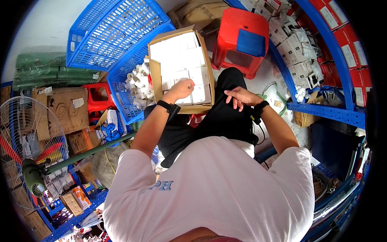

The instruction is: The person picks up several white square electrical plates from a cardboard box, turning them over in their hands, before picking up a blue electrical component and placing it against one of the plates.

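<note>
An open cardboard carton (208, 52) packed with flat white square pieces (180, 56) stands in front of my knees. Over its near rows is my left hand (183, 89), fingers curled in a pinch against the white pieces. Whether anything small sits between those fingertips I cannot make out. My right hand (242, 97) hovers by my right thigh, to the right of the carton, its fingers loosely apart and nothing in them. Both wrists wear black bands.
A blue crate (121, 103) with white pipe fittings (139, 82) is left of the carton, another blue crate (107, 34) behind it. A red stool (240, 24) stands beyond the carton. Blue shelving (326, 111) with boxes lines the right; a fan (34, 161) is at left.
</note>
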`<state>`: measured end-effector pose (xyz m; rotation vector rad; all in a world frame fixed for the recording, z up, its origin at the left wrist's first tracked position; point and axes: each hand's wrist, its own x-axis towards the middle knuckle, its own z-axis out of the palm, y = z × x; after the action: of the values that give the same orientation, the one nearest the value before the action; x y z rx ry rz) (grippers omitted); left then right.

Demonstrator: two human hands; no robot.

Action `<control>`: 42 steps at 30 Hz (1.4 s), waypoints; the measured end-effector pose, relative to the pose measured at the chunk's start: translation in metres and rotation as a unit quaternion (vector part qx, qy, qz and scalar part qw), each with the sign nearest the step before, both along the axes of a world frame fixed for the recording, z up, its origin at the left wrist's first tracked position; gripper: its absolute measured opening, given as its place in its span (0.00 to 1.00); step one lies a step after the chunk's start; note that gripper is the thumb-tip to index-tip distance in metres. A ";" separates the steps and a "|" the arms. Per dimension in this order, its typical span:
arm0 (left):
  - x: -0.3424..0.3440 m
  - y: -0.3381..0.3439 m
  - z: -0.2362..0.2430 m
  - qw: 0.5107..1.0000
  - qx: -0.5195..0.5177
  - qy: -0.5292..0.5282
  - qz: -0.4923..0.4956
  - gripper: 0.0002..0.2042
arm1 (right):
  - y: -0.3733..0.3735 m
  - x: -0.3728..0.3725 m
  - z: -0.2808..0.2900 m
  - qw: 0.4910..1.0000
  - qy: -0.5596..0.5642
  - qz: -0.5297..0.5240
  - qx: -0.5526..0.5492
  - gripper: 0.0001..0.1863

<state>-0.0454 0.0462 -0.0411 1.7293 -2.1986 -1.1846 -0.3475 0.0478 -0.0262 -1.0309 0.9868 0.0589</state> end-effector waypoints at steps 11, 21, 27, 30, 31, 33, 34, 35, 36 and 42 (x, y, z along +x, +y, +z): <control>-0.006 0.001 -0.002 1.000 0.017 -0.010 0.013 0.10 | 0.001 -0.002 -0.003 1.000 0.003 -0.006 0.003 0.29; -0.008 0.002 -0.007 0.999 -0.018 -0.045 -0.007 0.09 | 0.000 -0.001 -0.001 1.000 0.004 0.002 0.000 0.30; -0.011 0.000 0.001 0.995 -0.050 -0.083 -0.020 0.08 | 0.000 -0.002 -0.002 1.000 0.003 -0.001 -0.004 0.30; -0.008 0.000 0.012 0.997 -0.052 -0.063 -0.018 0.08 | 0.000 -0.002 -0.002 1.000 0.002 -0.001 -0.002 0.30; -0.007 0.000 0.017 0.998 -0.049 -0.045 -0.010 0.08 | 0.000 -0.001 -0.002 1.000 0.004 -0.001 -0.002 0.30; -0.006 0.002 0.031 0.999 -0.026 -0.014 0.012 0.08 | 0.000 -0.002 -0.003 1.000 0.007 -0.001 0.000 0.30; -0.005 0.003 0.039 0.999 -0.004 0.016 0.034 0.08 | 0.000 -0.002 -0.003 1.000 0.006 -0.002 0.000 0.30; -0.003 0.004 0.044 0.999 -0.003 0.016 0.033 0.08 | 0.001 -0.003 -0.004 1.000 0.004 -0.004 0.000 0.30; 0.001 0.006 0.051 0.995 0.043 0.059 0.061 0.08 | 0.000 -0.003 -0.003 1.000 0.003 -0.002 0.001 0.30; 0.034 0.012 0.032 0.977 0.105 0.145 0.117 0.08 | -0.002 0.000 -0.001 1.000 -0.004 0.005 0.010 0.29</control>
<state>-0.0116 0.0587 -0.0094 1.6991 -1.7067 -1.5372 -0.3476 0.0460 -0.0274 -1.0168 0.9711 0.0732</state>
